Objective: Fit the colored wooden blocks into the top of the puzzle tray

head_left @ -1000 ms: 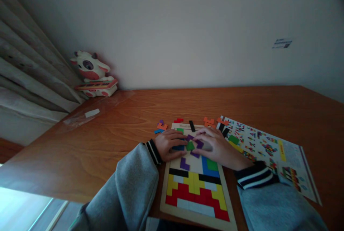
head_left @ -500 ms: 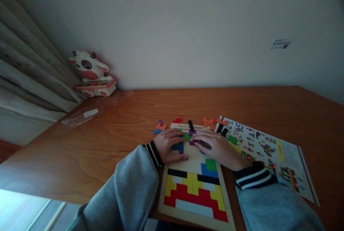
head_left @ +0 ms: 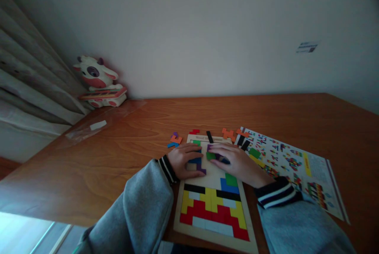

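Observation:
On the left side of a wooden puzzle board (head_left: 177,226), my left hand (head_left: 185,161) rests with thumb and fingers apart. It lies around a blue block (head_left: 194,161) and a purple block (head_left: 201,169), partly covering both. My right hand (head_left: 232,161) is over the board's upper right, its thumb and fingertips on either side of a green block (head_left: 211,156). Part of a purple block (head_left: 209,147) shows just behind the green one. Lower down, red (head_left: 204,211), yellow, white and black blocks fit closely together, with blue and green ones (head_left: 231,180) at the right edge.
Loose orange (head_left: 177,139), blue and purple blocks lie left of the board; a red one (head_left: 194,131) and a black one (head_left: 209,137) are at its top. A printed pattern sheet (head_left: 319,179) lies right, with blocks on it. A cow toy (head_left: 100,80) stands far left.
The green block has moved from between the hands toward my right fingertips, away from the left hand. More of the purple block by my left thumb now shows.

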The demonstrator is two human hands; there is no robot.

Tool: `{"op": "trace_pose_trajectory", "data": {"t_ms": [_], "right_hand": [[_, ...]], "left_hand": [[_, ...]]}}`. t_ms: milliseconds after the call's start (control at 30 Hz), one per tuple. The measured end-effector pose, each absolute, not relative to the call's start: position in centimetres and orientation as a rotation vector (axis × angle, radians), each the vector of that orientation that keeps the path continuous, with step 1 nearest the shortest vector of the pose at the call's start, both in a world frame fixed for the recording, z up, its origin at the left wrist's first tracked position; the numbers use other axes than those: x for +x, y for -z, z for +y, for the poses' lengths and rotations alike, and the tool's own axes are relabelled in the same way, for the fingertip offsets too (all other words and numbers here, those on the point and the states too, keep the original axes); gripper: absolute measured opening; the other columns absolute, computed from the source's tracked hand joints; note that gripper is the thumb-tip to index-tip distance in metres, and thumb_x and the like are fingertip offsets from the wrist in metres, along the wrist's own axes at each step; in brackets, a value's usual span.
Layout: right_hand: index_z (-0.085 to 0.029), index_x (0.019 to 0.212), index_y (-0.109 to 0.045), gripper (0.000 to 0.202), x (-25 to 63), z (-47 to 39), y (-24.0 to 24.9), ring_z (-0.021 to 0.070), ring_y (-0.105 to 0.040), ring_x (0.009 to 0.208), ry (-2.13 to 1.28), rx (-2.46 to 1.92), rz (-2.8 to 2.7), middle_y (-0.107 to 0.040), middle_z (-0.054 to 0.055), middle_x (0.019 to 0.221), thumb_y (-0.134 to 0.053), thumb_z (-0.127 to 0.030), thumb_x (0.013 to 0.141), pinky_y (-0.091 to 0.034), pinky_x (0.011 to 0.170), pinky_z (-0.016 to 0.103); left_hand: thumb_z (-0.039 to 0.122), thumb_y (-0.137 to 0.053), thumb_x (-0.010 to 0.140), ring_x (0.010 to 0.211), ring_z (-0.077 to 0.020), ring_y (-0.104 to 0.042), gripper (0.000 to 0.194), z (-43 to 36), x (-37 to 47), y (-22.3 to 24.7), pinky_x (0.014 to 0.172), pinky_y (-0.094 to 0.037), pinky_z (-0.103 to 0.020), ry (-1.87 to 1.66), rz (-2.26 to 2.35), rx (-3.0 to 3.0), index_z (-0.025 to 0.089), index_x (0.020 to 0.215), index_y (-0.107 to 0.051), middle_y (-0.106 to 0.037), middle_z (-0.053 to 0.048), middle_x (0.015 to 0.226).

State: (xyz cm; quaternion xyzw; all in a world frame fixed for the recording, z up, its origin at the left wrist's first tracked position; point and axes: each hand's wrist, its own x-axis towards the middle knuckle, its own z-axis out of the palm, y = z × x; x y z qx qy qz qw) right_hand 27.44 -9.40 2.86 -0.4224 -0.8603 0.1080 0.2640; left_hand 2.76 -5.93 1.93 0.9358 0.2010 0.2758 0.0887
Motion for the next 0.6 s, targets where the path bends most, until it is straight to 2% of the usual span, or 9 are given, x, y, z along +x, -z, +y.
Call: {"op": "trace_pose_trajectory", "data": {"t_ms": [167, 267, 333, 467, 533, 600], "right_hand": [[-0.020, 0.108, -0.066, 0.023, 28.0, -9.2, -2.7, 0.0204, -0.063, 0.103, -0.188, -1.186, -2.276, -0.070, 0.007, 0.109, -0.057, -0.018, 0.087, -0.051, 0.093, 0.039], [-0.021, 0.104, -0.067, 0.020, 28.4, -9.1, -2.5, 0.0196, -0.064, 0.100, -0.169, -1.211, -2.249, -0.070, 0.006, 0.106, -0.058, -0.019, 0.087, -0.051, 0.092, 0.038], [-0.022, 0.104, -0.068, 0.018, 28.5, -9.1, -2.3, 0.0209, -0.062, 0.105, -0.155, -1.235, -2.249, -0.068, 0.007, 0.112, -0.061, -0.025, 0.087, -0.050, 0.095, 0.040], [-0.022, 0.109, -0.066, 0.033, 28.2, -9.0, -2.0, 0.0261, -0.054, 0.120, -0.156, -1.284, -2.251, -0.058, 0.010, 0.132, -0.066, -0.042, 0.083, -0.042, 0.103, 0.048], [-0.023, 0.111, -0.066, 0.033, 27.9, -8.9, -2.0, 0.0254, -0.054, 0.122, -0.212, -1.255, -2.263, -0.060, 0.009, 0.130, -0.065, -0.041, 0.083, -0.042, 0.104, 0.047], [-0.024, 0.109, -0.066, 0.025, 27.6, -9.0, -2.0, 0.0234, -0.057, 0.118, -0.268, -1.207, -2.269, -0.064, 0.007, 0.125, -0.064, -0.033, 0.085, -0.044, 0.103, 0.045]], "left_hand": [[0.029, -0.062, 0.086, 0.083, -0.0162, -0.071, 0.020, -5.6, 2.6, -1.4, 0.078, -0.058, -0.027, -1.054, 0.367, 2.901, 0.016, 0.101, -0.068, -0.075, -0.007, 0.095], [0.018, -0.055, 0.090, 0.085, -0.0144, -0.070, 0.021, -5.2, 2.4, -1.1, 0.078, -0.058, -0.025, -1.088, 0.383, 2.937, 0.016, 0.107, -0.065, -0.074, -0.006, 0.097], [0.025, -0.058, 0.089, 0.095, -0.0171, -0.068, 0.023, -4.9, 2.2, -1.1, 0.085, -0.057, -0.029, -1.023, 0.441, 2.936, 0.017, 0.109, -0.065, -0.072, -0.008, 0.105], [0.048, -0.065, 0.081, 0.116, -0.0274, -0.059, 0.051, -4.7, 2.2, -1.2, 0.097, -0.050, -0.044, -0.818, 0.656, 2.881, 0.016, 0.121, -0.060, -0.063, -0.014, 0.124], [0.047, -0.063, 0.083, 0.116, -0.0267, -0.058, 0.051, -4.8, 2.3, -1.2, 0.098, -0.050, -0.044, -0.755, 0.711, 2.842, 0.016, 0.123, -0.058, -0.062, -0.013, 0.126], [0.042, -0.060, 0.086, 0.113, -0.0236, -0.061, 0.041, -4.7, 2.4, -1.1, 0.097, -0.050, -0.040, -0.752, 0.675, 2.825, 0.017, 0.119, -0.061, -0.065, -0.011, 0.121]]}}
